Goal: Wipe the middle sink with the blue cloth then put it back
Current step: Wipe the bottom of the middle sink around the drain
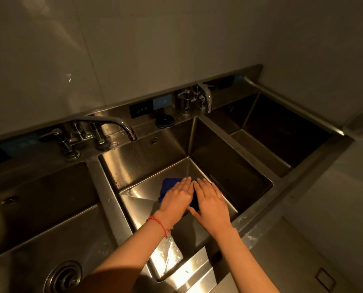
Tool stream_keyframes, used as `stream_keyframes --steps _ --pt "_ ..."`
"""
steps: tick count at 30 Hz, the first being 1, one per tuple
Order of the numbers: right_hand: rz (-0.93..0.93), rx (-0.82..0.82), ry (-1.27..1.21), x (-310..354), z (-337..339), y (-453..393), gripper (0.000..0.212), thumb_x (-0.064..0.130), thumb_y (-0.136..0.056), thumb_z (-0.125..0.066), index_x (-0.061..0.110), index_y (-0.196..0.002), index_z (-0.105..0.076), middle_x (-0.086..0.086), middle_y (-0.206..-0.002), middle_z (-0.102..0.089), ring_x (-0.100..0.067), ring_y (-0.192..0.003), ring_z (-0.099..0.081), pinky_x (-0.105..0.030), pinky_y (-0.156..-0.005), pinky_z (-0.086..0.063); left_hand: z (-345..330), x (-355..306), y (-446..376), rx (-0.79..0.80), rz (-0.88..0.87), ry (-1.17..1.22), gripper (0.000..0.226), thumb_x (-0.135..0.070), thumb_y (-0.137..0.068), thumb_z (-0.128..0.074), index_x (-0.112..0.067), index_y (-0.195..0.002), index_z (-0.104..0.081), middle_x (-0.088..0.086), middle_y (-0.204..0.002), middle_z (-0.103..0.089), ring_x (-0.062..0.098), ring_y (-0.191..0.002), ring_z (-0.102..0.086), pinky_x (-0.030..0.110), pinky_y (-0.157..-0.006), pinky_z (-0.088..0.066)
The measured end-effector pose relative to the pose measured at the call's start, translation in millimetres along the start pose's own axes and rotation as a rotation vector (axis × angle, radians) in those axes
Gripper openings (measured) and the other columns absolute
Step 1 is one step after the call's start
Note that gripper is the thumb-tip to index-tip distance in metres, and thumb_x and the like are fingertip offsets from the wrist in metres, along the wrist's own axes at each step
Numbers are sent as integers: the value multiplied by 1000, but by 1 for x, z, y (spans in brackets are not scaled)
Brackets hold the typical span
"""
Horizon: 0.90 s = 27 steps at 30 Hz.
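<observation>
Head view showed me both hands flat on the cloth [169, 184] on the sink [138, 159] floor: left hand [177, 195] and right hand [211, 200] pressing side by side with straight fingers, cloth sticking out leftward beyond my left hand.

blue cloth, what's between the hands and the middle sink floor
In the head view, the blue cloth lies flat between both hands, left hand and right hand, and the middle sink floor.
</observation>
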State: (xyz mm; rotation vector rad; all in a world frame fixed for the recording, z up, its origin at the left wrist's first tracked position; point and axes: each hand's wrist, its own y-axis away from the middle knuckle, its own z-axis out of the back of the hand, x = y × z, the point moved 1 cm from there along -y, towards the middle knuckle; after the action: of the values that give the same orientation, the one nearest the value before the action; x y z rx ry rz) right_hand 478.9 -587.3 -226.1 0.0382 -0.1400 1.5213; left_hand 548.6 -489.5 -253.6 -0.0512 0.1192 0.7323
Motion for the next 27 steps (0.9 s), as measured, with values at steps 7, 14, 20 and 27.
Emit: stream_keyframes --steps 7,14,20,27 --pt "-115 -198 103 28 20 14 67 17 -52 -88 4 -114 -64 -14 -115 -66 -25 -108 -62 -38 -93 -49 28 -10 22 -73 -38 12 72 -1 -93 -51 -3 -152 -10 14 -160 -13 20 -149 -14 27 -120 -13" --pt "-108 -357 140 28 37 29 68 12 -43 -90 2 -106 -67 -14 -108 -69 -23 -101 -65 -36 -85 -53 49 -19 35 -105 -113 7 75 -2 -94 -51 -7 -153 -4 11 -161 -6 19 -150 -6 26 -120 -4" --pt "-79 -505 103 12 58 40 57 11 -42 -91 3 -95 -72 -14 -97 -72 -24 -91 -69 -36 -78 -56 82 -38 46 -348 -161 17 77 -6 -36 -96 2 -108 -71 16 -110 -72 21 -103 -71 27 -86 -57" --pt "-37 -638 38 -25 77 63 53 12 -46 -90 1 -94 -71 -16 -96 -72 -27 -90 -69 -39 -80 -54 90 -77 41 -452 -159 14 70 -16 -41 -97 -1 -105 -73 13 -107 -74 25 -97 -72 39 -77 -61"
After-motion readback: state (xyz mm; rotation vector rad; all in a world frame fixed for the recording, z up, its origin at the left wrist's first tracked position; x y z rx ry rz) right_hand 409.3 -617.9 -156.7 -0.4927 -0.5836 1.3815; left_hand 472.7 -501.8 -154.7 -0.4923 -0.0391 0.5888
